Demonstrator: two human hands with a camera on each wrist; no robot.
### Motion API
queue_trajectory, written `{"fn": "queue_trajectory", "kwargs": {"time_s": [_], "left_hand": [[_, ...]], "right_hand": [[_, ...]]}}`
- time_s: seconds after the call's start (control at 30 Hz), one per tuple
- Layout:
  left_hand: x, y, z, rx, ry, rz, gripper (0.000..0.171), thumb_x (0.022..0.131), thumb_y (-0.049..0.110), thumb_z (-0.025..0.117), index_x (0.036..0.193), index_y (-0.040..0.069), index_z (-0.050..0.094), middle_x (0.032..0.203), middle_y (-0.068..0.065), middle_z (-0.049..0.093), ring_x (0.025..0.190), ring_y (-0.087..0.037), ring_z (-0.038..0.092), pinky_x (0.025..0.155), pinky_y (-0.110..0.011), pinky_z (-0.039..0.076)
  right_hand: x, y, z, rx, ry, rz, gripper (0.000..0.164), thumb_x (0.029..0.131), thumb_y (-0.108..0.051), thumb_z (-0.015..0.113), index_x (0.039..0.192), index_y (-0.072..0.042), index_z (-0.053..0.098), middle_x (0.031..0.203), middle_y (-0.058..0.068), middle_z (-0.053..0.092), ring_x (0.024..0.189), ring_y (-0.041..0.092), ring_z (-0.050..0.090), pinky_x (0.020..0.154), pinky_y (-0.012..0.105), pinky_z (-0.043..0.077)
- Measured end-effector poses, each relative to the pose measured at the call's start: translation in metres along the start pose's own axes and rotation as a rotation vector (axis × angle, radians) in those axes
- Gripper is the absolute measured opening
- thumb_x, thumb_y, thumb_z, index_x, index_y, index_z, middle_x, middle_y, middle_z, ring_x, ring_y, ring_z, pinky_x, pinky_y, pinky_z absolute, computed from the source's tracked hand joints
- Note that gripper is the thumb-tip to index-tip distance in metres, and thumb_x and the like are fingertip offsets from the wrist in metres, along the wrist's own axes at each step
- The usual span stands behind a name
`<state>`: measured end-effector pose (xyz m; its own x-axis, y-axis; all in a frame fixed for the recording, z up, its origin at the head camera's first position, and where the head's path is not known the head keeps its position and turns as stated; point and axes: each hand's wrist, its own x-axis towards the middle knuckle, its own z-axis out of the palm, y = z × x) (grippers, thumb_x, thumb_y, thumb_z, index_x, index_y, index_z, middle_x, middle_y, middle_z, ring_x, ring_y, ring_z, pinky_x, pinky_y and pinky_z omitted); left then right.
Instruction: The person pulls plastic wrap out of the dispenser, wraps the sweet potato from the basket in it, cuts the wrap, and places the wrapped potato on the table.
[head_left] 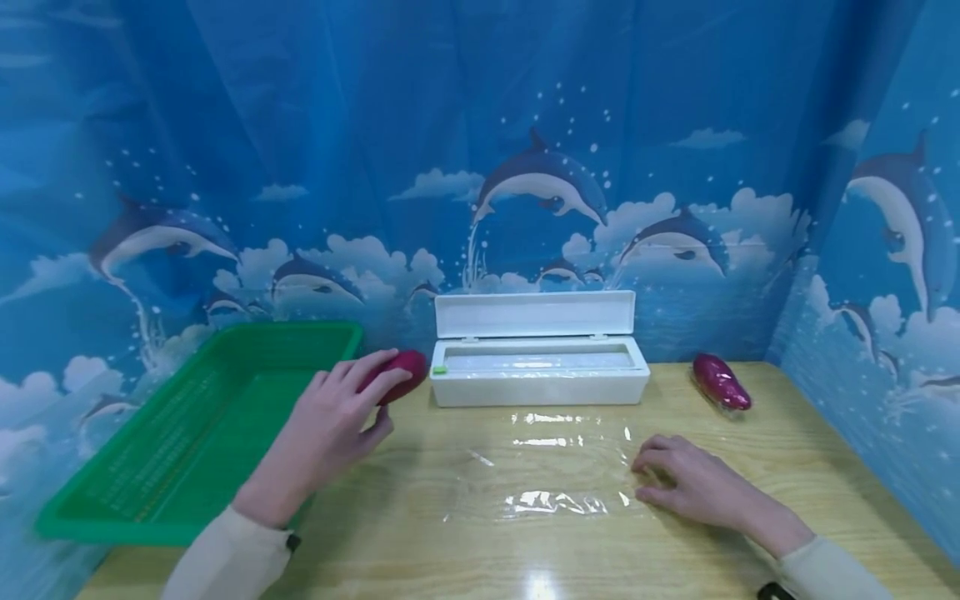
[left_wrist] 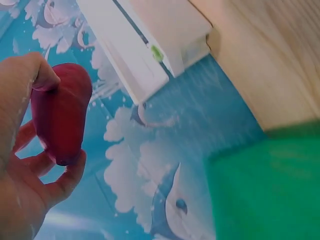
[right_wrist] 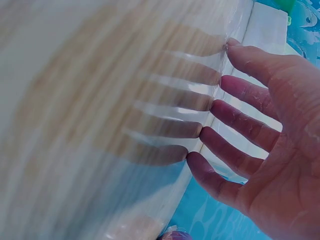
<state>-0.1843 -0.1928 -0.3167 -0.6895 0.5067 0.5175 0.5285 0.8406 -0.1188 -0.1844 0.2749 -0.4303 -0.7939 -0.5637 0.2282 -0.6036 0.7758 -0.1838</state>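
My left hand (head_left: 330, 425) grips a smooth red-purple sweet potato (head_left: 405, 375) above the table, beside the green basket. In the left wrist view, thumb and fingers curl round the sweet potato (left_wrist: 67, 112). A sheet of clear cling film (head_left: 555, 467) lies on the table in front of the white cling film box (head_left: 540, 389), whose lid stands up. At the film's right edge, my right hand (head_left: 693, 483) rests its fingertips on the tabletop, fingers spread in the right wrist view. A second sweet potato (head_left: 720, 383), wrapped in shiny film, lies at the back right.
The green basket (head_left: 202, 417) takes up the left side of the wooden table (head_left: 645, 567). A blue dolphin-print curtain (head_left: 420, 125) hangs behind the table and along its right side.
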Motion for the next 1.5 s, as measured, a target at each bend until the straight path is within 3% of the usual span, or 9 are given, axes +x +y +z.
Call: {"fn": "queue_trajectory", "kwargs": {"time_s": [0.33,0.77,1.17,1.5], "left_hand": [[0.016,0.025,0.028,-0.134,0.044,0.066,0.073,0.064,0.019,0.098,0.13,0.019,0.065,0.14,-0.011,0.063,0.12,-0.034,0.065,0.092,-0.049,0.06],[0.038,0.065,0.073,-0.299,-0.044,0.183,0.052,0.084,0.016,0.082,0.132,0.023,0.063,0.142,-0.007,0.061,0.121,-0.025,0.065,0.099,-0.04,0.059],[0.057,0.095,0.107,-0.429,-0.155,0.201,0.063,0.09,0.01,0.077,0.146,0.022,0.052,0.147,-0.006,0.056,0.129,-0.023,0.06,0.108,-0.034,0.053],[0.067,0.114,0.129,-0.449,-0.19,0.265,0.059,0.09,0.001,0.071,0.143,0.021,0.057,0.145,-0.004,0.057,0.129,-0.02,0.059,0.112,-0.034,0.049]], "right_hand": [[-0.001,0.001,-0.003,-0.013,-0.005,0.01,0.026,0.083,-0.035,0.082,0.103,-0.021,0.075,0.106,-0.004,0.069,0.094,0.019,0.066,0.08,0.043,0.06],[0.0,-0.001,0.001,0.001,-0.003,-0.021,0.026,0.084,-0.036,0.081,0.104,-0.022,0.075,0.104,-0.008,0.068,0.093,0.014,0.064,0.079,0.038,0.059],[0.001,-0.003,0.0,-0.008,-0.022,0.004,0.027,0.083,-0.036,0.081,0.104,-0.021,0.074,0.105,-0.005,0.069,0.093,0.017,0.065,0.079,0.041,0.06],[0.004,-0.003,-0.002,-0.012,-0.044,0.026,0.028,0.083,-0.035,0.082,0.105,-0.019,0.073,0.107,-0.002,0.069,0.096,0.022,0.067,0.083,0.046,0.059]]}}
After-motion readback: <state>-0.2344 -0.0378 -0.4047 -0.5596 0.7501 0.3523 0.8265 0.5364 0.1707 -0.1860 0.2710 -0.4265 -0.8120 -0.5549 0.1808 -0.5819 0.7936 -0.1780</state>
